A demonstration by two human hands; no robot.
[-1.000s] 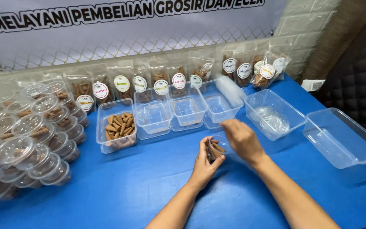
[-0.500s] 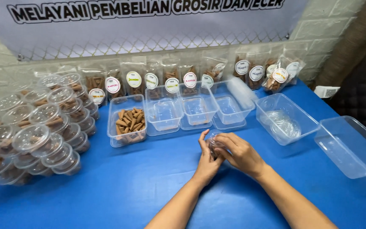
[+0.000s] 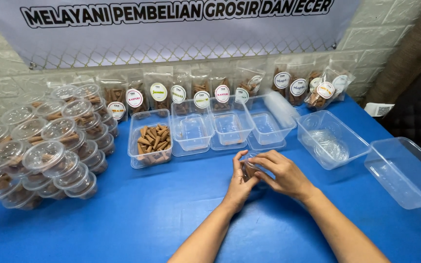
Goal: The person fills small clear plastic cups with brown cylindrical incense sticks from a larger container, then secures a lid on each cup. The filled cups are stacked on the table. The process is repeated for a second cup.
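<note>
Cupping a small clear cup (image 3: 250,169) of brown sticks between both hands: left hand (image 3: 239,182) is wrapping it from below, right hand (image 3: 283,174) is closing over the top, both grasping it just above the blue table (image 3: 137,219). Risk: squeezing is flexing the thin plastic, so sticks may be spilling out. An elbow swing could be knocking the empty clear tub (image 3: 334,139) nearby.

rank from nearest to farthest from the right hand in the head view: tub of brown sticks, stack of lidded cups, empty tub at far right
1. Tub of brown sticks, up and left of the right hand.
2. Empty tub at far right, by the table's right edge.
3. Stack of lidded cups, far left.
</note>
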